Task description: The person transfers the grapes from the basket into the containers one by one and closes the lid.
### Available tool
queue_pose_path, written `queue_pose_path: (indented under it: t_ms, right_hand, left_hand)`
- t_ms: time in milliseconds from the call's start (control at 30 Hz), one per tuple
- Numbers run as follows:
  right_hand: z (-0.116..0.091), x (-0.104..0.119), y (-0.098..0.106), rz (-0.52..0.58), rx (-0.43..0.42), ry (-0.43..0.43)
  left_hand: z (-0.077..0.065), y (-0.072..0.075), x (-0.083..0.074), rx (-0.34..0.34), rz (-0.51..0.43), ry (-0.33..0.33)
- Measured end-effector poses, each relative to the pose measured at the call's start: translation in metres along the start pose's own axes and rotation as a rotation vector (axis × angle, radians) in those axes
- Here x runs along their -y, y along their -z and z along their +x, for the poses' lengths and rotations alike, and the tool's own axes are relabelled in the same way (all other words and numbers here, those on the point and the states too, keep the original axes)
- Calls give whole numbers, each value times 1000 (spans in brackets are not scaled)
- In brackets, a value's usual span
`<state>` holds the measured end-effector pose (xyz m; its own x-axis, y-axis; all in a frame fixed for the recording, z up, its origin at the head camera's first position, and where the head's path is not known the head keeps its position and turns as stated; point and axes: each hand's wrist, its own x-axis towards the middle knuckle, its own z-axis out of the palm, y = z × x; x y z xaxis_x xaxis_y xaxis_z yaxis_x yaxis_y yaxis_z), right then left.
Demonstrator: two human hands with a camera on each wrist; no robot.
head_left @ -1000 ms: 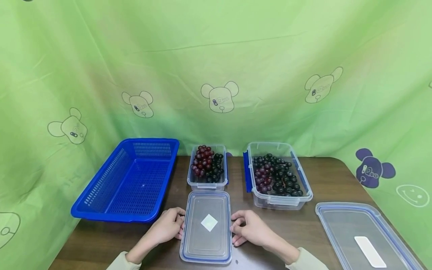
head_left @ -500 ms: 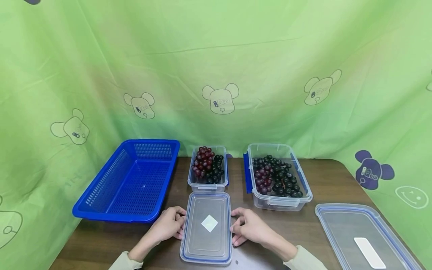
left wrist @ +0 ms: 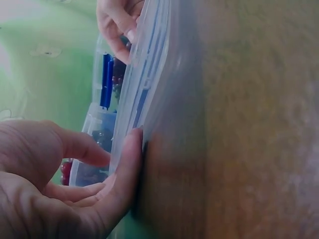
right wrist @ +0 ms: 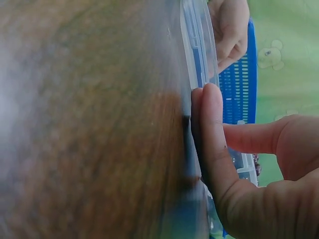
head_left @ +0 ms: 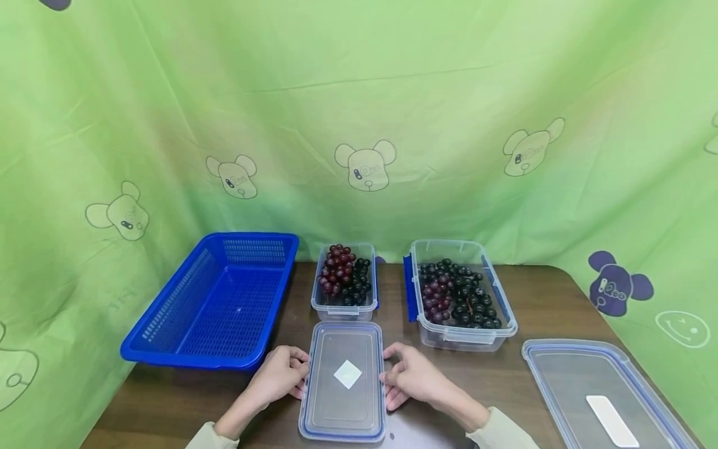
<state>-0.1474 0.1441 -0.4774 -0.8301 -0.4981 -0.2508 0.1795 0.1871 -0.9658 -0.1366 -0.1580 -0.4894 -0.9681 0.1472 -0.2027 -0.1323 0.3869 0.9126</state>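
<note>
A clear plastic container lid [head_left: 343, 408] with a blue seal and a white diamond sticker lies flat, close over the wooden table in front of me. My left hand [head_left: 279, 373] holds its left edge between thumb and fingers. On the opposite edge, my right hand [head_left: 412, 377] grips in the same way, fingers [right wrist: 214, 129] along the side and thumb near the top. Just beyond the lid stands a small clear container [head_left: 343, 310] with red grapes [head_left: 336, 268] and black grapes [head_left: 356, 284].
At the left is a blue plastic basket [head_left: 224, 363]. A larger clear container [head_left: 465, 337] of dark grapes [head_left: 471, 305] stands right of the small one. Another, bigger lid [head_left: 572, 374] lies at the right table edge. A green curtain [head_left: 449, 93] hangs behind.
Both hands and the lid stay nearly in place; the right hand's fingers shift slightly at the lid's edge. The whole view drifts a little.
</note>
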Motion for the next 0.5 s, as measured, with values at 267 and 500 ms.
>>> queue_pose_path:
  t_ms: [267, 500]
  right_hand:
    - [-10, -1, -2, 40, 45, -10]
    - [-21, 12, 4, 49, 53, 17]
  left_hand:
    - [-11, -1, 0, 18, 53, -33]
    - [-21, 2, -20, 4, 86, -91]
